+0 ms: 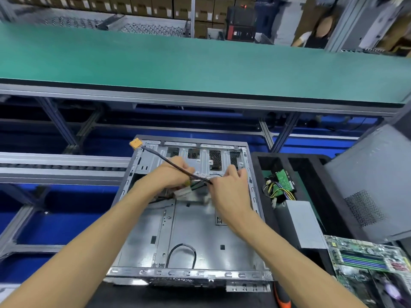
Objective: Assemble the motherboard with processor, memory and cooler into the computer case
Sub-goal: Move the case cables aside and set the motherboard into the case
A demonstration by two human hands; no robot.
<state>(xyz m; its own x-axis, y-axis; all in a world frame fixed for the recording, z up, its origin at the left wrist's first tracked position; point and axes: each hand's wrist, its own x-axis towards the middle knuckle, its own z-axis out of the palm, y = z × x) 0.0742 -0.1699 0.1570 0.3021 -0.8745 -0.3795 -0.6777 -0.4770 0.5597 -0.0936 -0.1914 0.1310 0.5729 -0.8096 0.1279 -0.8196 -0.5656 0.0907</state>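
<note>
A long green conveyor belt (200, 63) runs across the room on a grey aluminium frame (178, 97), with blue panels (66, 225) below it. A roller track (62, 165) sits at the left. Beyond the belt's far edge stand shelves of brown cardboard boxes (142, 6) and a metal mesh rack (153, 28). A person (318, 32) stands at the far right.

This is a computer assembly factory. A long green conveyor belt (200, 63) runs across at 12 o'clock, with stacked cardboard boxes (138, 6) behind it. An aluminium roller track (62, 167) stands at 9 o'clock.
</note>
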